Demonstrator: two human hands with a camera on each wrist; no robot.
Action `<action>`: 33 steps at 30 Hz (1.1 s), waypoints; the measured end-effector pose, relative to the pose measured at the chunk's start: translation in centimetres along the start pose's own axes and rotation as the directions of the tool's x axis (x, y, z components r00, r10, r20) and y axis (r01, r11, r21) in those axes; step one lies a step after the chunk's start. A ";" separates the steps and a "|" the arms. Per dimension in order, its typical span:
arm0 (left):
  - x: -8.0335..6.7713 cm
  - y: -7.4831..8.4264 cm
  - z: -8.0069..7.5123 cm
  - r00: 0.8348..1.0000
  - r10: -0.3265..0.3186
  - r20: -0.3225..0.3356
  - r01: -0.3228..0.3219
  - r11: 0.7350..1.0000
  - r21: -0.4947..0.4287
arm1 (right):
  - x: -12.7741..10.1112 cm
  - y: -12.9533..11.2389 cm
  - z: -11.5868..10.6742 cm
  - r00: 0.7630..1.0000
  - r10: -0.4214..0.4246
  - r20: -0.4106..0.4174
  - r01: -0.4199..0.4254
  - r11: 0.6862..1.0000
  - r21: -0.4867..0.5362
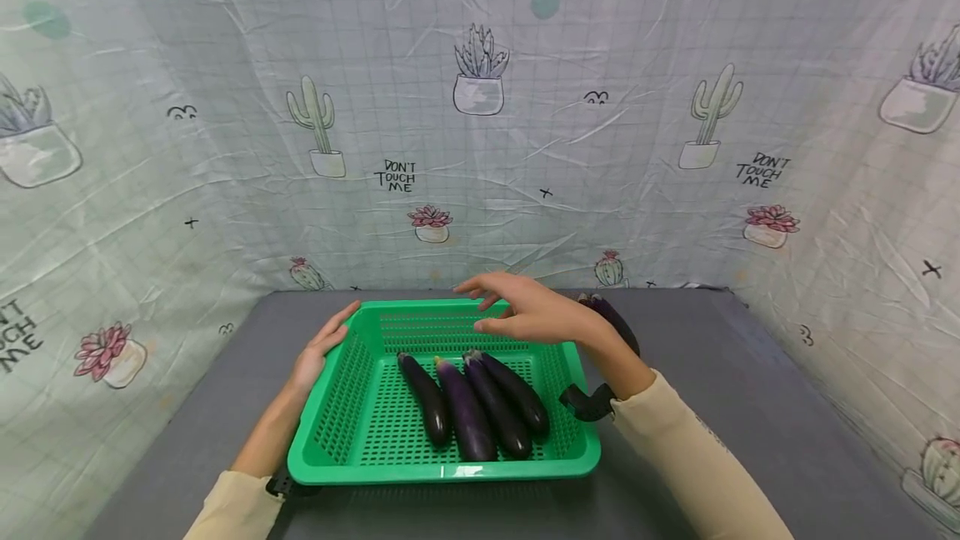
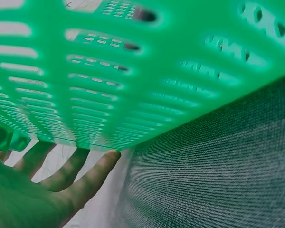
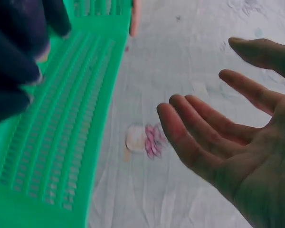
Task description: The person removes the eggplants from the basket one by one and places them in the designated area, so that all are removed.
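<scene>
A green plastic basket (image 1: 442, 472) with slotted walls stands in front of me. Inside it several dark purple eggplants (image 1: 465, 411) lie side by side, stems toward the far wall. My left hand (image 1: 309, 361) rests along the basket's left side, its fingers extended; in the left wrist view the fingertips (image 2: 115, 154) are right at the slotted wall. Over the far right part of the basket hovers my right hand (image 1: 532, 311), fingers spread and loosely bent, with nothing in them. The right wrist view shows this hand (image 3: 228, 137) holding nothing, apart from the basket rim.
On the dark grey table (image 1: 720, 382), more eggplants (image 1: 618, 325) lie right of the basket, partly hidden behind my right forearm. A pale cloth (image 1: 480, 157) printed with cacti hangs behind and along both sides of the table.
</scene>
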State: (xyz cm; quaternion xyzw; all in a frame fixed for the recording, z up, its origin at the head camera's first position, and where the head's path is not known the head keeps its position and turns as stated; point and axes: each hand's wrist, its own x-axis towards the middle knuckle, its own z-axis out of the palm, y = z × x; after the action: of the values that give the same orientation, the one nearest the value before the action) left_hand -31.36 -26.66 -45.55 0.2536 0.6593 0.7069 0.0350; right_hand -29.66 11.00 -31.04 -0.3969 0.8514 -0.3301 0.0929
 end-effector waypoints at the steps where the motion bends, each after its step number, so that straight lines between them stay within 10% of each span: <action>1: 0.0 0.0 0.0 1.000 0.000 0.000 0.000 1.000 0.003 | 0.5 -0.1 0.2 1.000 -0.006 0.019 0.005 1.000 0.005; 16: -0.1 0.0 0.1 1.000 -0.012 0.014 0.013 0.999 -0.039 | 5.8 -0.1 5.4 0.973 0.003 0.231 0.001 1.000 -0.018; 33: -0.1 0.0 0.3 1.000 -0.008 0.001 0.008 0.999 -0.041 | 7.7 0.6 9.2 0.906 0.199 0.374 -0.231 0.972 0.041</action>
State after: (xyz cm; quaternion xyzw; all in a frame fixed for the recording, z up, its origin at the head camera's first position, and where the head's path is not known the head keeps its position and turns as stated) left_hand -31.15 -26.42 -45.63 0.2506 0.6457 0.7200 0.0431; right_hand -31.28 1.12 -37.61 -0.3510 0.8428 -0.2734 0.3030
